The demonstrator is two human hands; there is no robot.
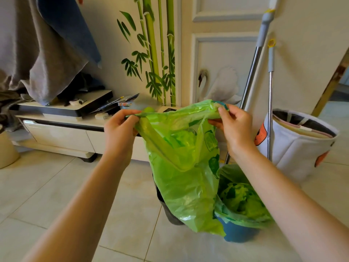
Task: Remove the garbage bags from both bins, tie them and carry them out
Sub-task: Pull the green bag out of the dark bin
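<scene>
A green garbage bag (185, 167) hangs in the air between my hands, lifted clear above a dark grey bin (170, 212) that shows only partly behind it. My left hand (120, 129) pinches the bag's left rim and my right hand (232, 125) grips its right handle, stretching the mouth wide. To the right on the floor stands a blue bin (236, 233), lined with a second green bag (243, 201) that holds crumpled green waste.
A white fabric basket (300, 146) stands at the right, with two mop handles (270, 110) leaning on the wall before it. A low white cabinet (62, 133) with clutter runs along the left wall. A beige pot (7, 150) sits far left. Tiled floor lies in front.
</scene>
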